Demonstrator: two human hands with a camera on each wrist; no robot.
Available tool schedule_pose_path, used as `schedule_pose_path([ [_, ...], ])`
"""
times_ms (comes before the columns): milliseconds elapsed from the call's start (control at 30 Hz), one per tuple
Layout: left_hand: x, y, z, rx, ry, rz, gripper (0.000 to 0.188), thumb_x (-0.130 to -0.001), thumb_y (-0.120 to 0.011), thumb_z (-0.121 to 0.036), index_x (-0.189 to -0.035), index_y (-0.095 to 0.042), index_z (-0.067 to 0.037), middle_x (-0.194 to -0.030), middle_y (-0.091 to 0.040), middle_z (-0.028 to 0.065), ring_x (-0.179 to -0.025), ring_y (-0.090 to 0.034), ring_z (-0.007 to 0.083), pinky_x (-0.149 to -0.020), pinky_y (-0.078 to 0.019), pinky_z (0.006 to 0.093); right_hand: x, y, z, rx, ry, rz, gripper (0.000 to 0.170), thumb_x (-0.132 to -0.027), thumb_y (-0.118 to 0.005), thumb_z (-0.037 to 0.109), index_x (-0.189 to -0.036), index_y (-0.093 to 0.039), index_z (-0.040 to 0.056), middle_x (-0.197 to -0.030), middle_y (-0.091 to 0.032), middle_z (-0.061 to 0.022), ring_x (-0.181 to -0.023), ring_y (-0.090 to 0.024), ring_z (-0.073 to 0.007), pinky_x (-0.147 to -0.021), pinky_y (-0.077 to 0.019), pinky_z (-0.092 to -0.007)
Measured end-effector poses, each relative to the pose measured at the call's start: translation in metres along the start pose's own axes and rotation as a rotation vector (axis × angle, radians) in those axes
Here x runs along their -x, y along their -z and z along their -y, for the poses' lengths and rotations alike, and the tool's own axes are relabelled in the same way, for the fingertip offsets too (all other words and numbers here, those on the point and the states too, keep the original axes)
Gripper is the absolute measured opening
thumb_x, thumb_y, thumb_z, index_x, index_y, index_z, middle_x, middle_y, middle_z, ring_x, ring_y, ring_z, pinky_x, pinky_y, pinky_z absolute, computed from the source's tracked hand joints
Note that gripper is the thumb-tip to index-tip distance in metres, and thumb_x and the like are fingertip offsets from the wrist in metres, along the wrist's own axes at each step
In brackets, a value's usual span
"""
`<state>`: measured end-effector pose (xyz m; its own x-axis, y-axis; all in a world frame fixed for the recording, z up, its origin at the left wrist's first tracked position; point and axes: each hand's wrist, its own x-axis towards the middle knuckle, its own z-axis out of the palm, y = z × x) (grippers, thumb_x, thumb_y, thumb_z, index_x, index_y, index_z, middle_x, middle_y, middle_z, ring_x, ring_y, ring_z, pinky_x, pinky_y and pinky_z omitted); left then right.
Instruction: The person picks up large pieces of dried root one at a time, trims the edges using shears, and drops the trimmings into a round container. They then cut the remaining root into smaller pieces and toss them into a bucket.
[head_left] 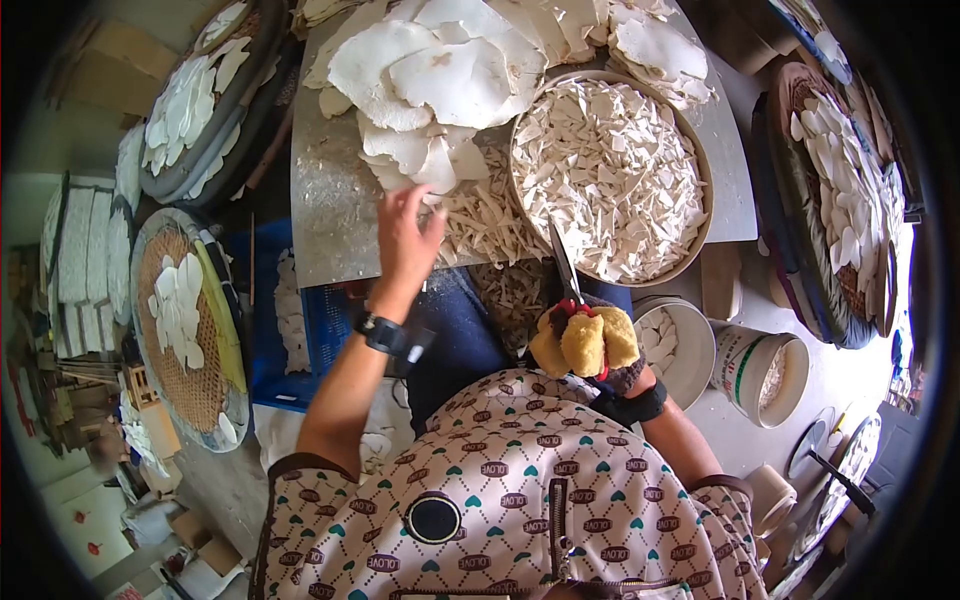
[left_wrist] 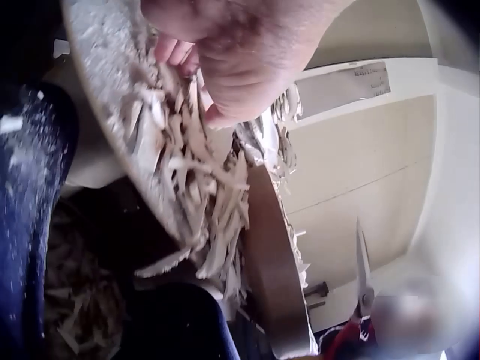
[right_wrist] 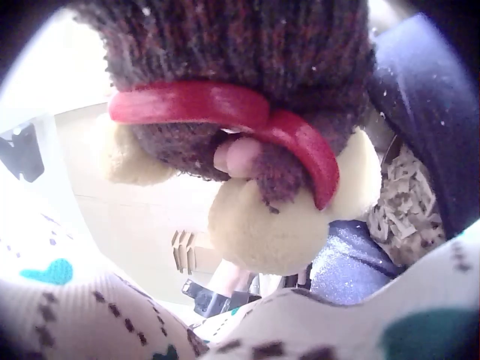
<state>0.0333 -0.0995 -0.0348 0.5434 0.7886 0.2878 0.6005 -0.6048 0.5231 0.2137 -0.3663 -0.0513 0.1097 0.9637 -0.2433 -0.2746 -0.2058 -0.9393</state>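
Note:
My left hand (head_left: 408,245) is bare and reaches over the grey tabletop (head_left: 335,225), its fingertips right at the lower edge of a pile of thin, pale, irregular flat sheets (head_left: 425,75). Under its palm in the left wrist view lie cut strips (left_wrist: 195,172). My right hand (head_left: 612,350) wears a dark knit glove with yellow foam padding (right_wrist: 262,229) around the fingers. It grips a pair of scissors (head_left: 564,262) by red handles (right_wrist: 187,103), the blades pointing up toward the table. A round tray (head_left: 706,200) full of cut pale pieces stands beside the pile.
More strips lie in a container (head_left: 510,300) below the table edge. Two white buckets (head_left: 695,365) stand at the right. Round woven trays with pale sheets flank both sides, one (head_left: 160,330) at left and another (head_left: 850,270) at right. A blue crate (head_left: 325,325) sits at lower left.

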Motion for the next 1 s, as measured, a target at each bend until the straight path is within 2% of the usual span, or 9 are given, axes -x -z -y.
schedule_pose_path([
  [67,0.016,-0.018,-0.012,0.003,0.017,-0.048,0.034,-0.082,-0.058,-0.017,-0.114,-0.051,-0.007,-0.115,-0.044,0.0193,-0.110,-0.042,0.0351,-0.091,-0.0368,0.0419,-0.001,-0.002,0.013,0.156,0.059,0.053,0.045,-0.076,-0.068,0.010,-0.116,-0.048,0.0023,-0.108,-0.057,-0.0075,-0.098,-0.055,-0.0149,-0.088,-0.0437,-0.0290],
  [167,0.031,-0.037,-0.014,-0.012,-0.119,-0.041,0.040,-0.083,-0.055,-0.015,-0.120,-0.046,-0.004,-0.124,-0.039,0.0205,-0.116,-0.038,0.0384,-0.095,-0.0335,0.0444,-0.005,-0.008,0.033,-0.002,0.095,0.160,0.050,-0.076,-0.068,0.008,-0.119,-0.045,0.0023,-0.113,-0.055,-0.0083,-0.100,-0.054,-0.0159,-0.090,-0.0422,-0.0294],
  [267,0.046,-0.033,-0.031,0.110,-0.097,0.053,0.039,-0.081,-0.055,-0.013,-0.118,-0.048,-0.001,-0.126,-0.041,0.0211,-0.116,-0.039,0.0379,-0.097,-0.0335,0.0412,0.004,-0.018,0.035,-0.181,-0.018,-0.108,0.033,-0.073,-0.071,0.008,-0.103,-0.057,0.0039,-0.100,-0.061,-0.0060,-0.089,-0.058,-0.0151,-0.081,-0.0468,-0.0278],
  [367,0.064,-0.022,-0.029,0.082,-0.115,0.180,0.040,-0.078,-0.059,-0.015,-0.115,-0.050,-0.003,-0.127,-0.041,0.0183,-0.116,-0.041,0.0369,-0.098,-0.0335,0.0416,0.004,0.001,0.008,0.088,-0.002,0.077,0.044,-0.080,-0.064,0.009,-0.119,-0.045,0.0014,-0.114,-0.054,-0.0094,-0.102,-0.053,-0.0156,-0.090,-0.0419,-0.0293],
  [467,0.073,-0.006,-0.035,0.110,-0.207,0.296,0.050,-0.071,-0.068,-0.014,-0.117,-0.050,-0.011,-0.127,-0.043,0.0138,-0.122,-0.036,0.0342,-0.100,-0.0323,0.0425,-0.002,-0.002,0.003,-0.421,-0.128,0.055,0.038,-0.080,-0.062,0.006,-0.115,-0.049,0.0015,-0.109,-0.057,-0.0086,-0.099,-0.054,-0.0140,-0.087,-0.0436,-0.0275],
  [500,0.074,-0.001,-0.038,0.120,-0.198,0.334,0.052,-0.070,-0.069,-0.014,-0.118,-0.049,-0.011,-0.128,-0.042,0.0129,-0.123,-0.035,0.0339,-0.100,-0.0324,0.0427,-0.006,-0.006,0.016,-0.105,-0.018,0.104,0.035,-0.080,-0.061,0.005,-0.113,-0.052,0.0017,-0.105,-0.058,-0.0072,-0.096,-0.055,-0.0129,-0.085,-0.0443,-0.0264],
  [733,0.083,0.014,-0.041,0.250,-0.264,0.598,0.057,-0.067,-0.074,-0.019,-0.119,-0.050,-0.013,-0.109,-0.057,0.0092,-0.124,-0.035,0.0329,-0.099,-0.0343,0.0399,-0.007,-0.010,0.031,0.061,-0.007,0.079,0.044,-0.071,-0.071,0.011,-0.110,-0.053,0.0022,-0.102,-0.059,-0.0062,-0.094,-0.055,-0.0134,-0.084,-0.0440,-0.0277],
  [900,0.058,0.020,-0.037,0.367,-0.212,0.474,0.025,-0.075,-0.068,-0.012,-0.098,-0.062,-0.010,-0.102,-0.062,0.0097,-0.095,-0.059,0.0254,-0.084,-0.0468,0.0329,-0.009,-0.004,0.013,-0.042,-0.061,0.037,0.048,-0.069,-0.074,0.015,-0.110,-0.053,0.0024,-0.107,-0.058,-0.0083,-0.096,-0.055,-0.0167,-0.085,-0.0434,-0.0299],
  [1000,0.011,0.029,-0.040,0.391,-0.063,0.337,0.019,-0.079,-0.063,-0.009,-0.098,-0.062,-0.007,-0.092,-0.065,0.0099,-0.088,-0.062,0.0227,-0.080,-0.0478,0.0308,-0.011,0.004,-0.002,-0.121,-0.112,0.006,0.043,-0.073,-0.071,0.013,-0.111,-0.052,0.0024,-0.112,-0.055,-0.0093,-0.100,-0.054,-0.0187,-0.087,-0.0425,-0.0308],
])
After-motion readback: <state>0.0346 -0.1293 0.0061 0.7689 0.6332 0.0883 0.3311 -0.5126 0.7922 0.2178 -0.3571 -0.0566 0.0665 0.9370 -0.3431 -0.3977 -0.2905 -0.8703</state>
